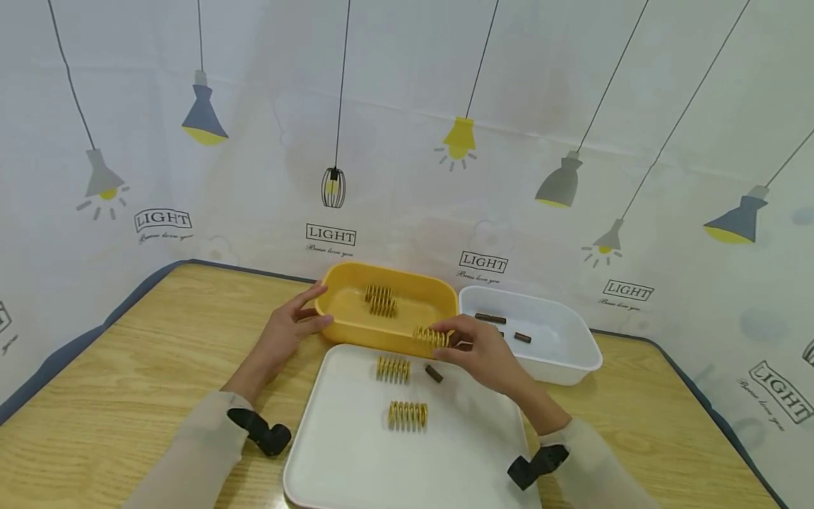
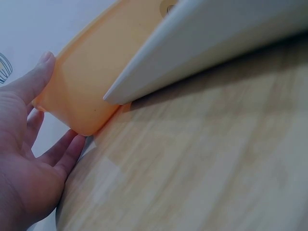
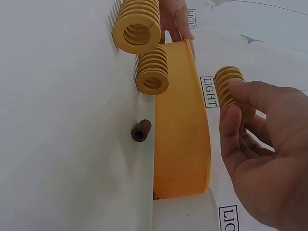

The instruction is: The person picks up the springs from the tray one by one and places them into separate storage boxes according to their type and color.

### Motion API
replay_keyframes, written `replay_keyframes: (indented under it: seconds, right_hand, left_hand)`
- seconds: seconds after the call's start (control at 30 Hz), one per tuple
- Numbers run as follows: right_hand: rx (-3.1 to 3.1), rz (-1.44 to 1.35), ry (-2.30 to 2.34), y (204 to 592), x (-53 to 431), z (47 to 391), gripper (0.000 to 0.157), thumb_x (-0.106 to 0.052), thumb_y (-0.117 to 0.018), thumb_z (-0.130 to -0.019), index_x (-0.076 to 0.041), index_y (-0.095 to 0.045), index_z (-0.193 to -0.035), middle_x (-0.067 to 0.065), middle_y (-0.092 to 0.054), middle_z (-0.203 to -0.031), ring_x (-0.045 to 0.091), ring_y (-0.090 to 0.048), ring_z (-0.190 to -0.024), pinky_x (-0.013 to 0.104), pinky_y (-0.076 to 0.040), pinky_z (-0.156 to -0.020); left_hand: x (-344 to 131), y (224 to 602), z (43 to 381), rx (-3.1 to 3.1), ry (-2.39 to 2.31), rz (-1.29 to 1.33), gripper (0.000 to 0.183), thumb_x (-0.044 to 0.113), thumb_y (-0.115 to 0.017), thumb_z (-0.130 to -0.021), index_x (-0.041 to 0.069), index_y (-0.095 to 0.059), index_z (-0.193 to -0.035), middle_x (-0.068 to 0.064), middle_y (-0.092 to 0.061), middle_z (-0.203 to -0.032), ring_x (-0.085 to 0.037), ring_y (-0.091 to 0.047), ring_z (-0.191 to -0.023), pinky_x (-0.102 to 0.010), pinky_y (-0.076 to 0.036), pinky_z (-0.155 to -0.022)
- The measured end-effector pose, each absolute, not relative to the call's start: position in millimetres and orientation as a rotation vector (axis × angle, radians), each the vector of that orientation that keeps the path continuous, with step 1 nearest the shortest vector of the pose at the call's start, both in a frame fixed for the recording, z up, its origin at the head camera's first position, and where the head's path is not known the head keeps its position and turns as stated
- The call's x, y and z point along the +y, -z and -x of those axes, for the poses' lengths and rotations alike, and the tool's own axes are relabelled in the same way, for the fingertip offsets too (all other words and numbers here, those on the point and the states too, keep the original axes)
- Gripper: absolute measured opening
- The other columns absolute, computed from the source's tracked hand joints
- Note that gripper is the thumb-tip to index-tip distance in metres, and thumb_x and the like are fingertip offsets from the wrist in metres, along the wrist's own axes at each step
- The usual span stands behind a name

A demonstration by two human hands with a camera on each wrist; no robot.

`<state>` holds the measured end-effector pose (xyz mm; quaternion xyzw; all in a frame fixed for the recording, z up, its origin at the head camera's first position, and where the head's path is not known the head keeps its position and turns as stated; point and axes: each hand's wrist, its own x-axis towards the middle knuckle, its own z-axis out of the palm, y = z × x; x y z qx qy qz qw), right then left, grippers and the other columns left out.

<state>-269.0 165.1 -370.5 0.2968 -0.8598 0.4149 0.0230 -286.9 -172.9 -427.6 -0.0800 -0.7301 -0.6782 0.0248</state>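
Note:
My right hand (image 1: 480, 346) pinches a yellow coil spring (image 1: 431, 336) between thumb and fingers, over the front right rim of a yellow plastic bin (image 1: 356, 331). In the right wrist view the held spring (image 3: 230, 83) shows above the bin's rim. My left hand (image 1: 294, 322) holds the bin's left end, thumb at the front corner and fingers towards the back. Two yellow springs (image 1: 381, 302) lie inside the bin. On the white tray (image 1: 356, 466) in front, two more yellow springs (image 1: 408, 416) lie one behind the other, with a small dark brown spring (image 1: 434, 373) beside the farther one.
A white bin (image 1: 559, 367) stands against the right end of the yellow bin, with several small dark springs (image 1: 523, 338) in it. Everything stands on a wood-grain table (image 1: 159, 339). A white cloth (image 1: 394, 92) printed with lamps hangs behind the table.

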Motion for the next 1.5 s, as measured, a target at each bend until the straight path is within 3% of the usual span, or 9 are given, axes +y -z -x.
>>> replay_keyframes:
  seconds: [0.27,0.57,0.7,0.8,1.0,1.27,1.5]
  right_hand:
    - [-2.716,-0.889,-1.257,366,155,286,0.036,-0.022,-0.075,-0.085,-0.013,-0.067,-0.118,0.003,-0.063,-0.103,0.018,-0.061,-0.087,0.031,-0.053,-0.072]
    - [-2.795,-0.836,-1.245,368,139,305,0.038,-0.026,-0.074,-0.085,-0.015,-0.067,-0.121,0.002,-0.063,-0.100,0.018,-0.059,-0.084,0.032,-0.051,-0.068]
    - [-2.817,-0.837,-1.265,366,128,312,0.038,-0.026,-0.074,-0.086,-0.014,-0.067,-0.121,0.000,-0.065,-0.098,0.018,-0.061,-0.083,0.032,-0.052,-0.067]
    - [-2.810,-0.878,-1.281,365,119,318,0.038,-0.024,-0.073,-0.086,-0.013,-0.067,-0.122,0.002,-0.066,-0.103,0.018,-0.062,-0.085,0.032,-0.052,-0.069]
    - [-2.842,-0.909,-1.312,367,101,327,0.038,-0.020,-0.073,-0.086,-0.009,-0.066,-0.122,0.005,-0.064,-0.117,0.016,-0.064,-0.086,0.031,-0.052,-0.069]
    - [-2.930,-0.826,-1.161,372,78,341,0.034,-0.028,-0.075,-0.084,-0.019,-0.070,-0.116,-0.004,-0.065,-0.099,0.015,-0.059,-0.085,0.030,-0.049,-0.070]
    - [-2.969,-0.869,-1.092,379,63,353,0.030,-0.027,-0.076,-0.084,-0.020,-0.072,-0.112,-0.006,-0.065,-0.103,0.014,-0.059,-0.088,0.029,-0.049,-0.078]
  left_hand:
    - [-178,430,290,-2.240,2.127,0.251,0.062,0.015,-0.064,-0.093,0.012,-0.037,-0.148,0.005,-0.023,-0.156,-0.035,-0.040,-0.129,-0.048,-0.025,-0.108]
    - [-179,432,286,-2.247,2.075,0.279,0.064,0.027,-0.068,-0.090,0.015,-0.040,-0.147,0.008,-0.025,-0.155,-0.032,-0.043,-0.127,-0.048,-0.027,-0.107]
    - [-177,421,278,-2.237,2.111,0.269,0.062,0.018,-0.066,-0.092,0.010,-0.038,-0.147,0.002,-0.024,-0.156,-0.036,-0.041,-0.128,-0.050,-0.026,-0.108]
    - [-176,418,277,-2.219,2.146,0.255,0.062,0.013,-0.066,-0.092,0.009,-0.038,-0.147,0.002,-0.024,-0.156,-0.036,-0.041,-0.128,-0.049,-0.026,-0.107]
    - [-176,430,289,-2.253,2.087,0.243,0.061,0.019,-0.067,-0.091,0.018,-0.041,-0.147,0.009,-0.027,-0.154,-0.030,-0.044,-0.125,-0.046,-0.028,-0.106]
    - [-176,431,291,-2.246,2.066,0.249,0.062,0.022,-0.069,-0.090,0.017,-0.043,-0.146,0.009,-0.028,-0.154,-0.030,-0.047,-0.123,-0.044,-0.031,-0.105]
    - [-175,430,289,-2.250,2.067,0.251,0.062,0.019,-0.068,-0.090,0.014,-0.042,-0.146,0.009,-0.027,-0.154,-0.032,-0.044,-0.127,-0.047,-0.029,-0.106]
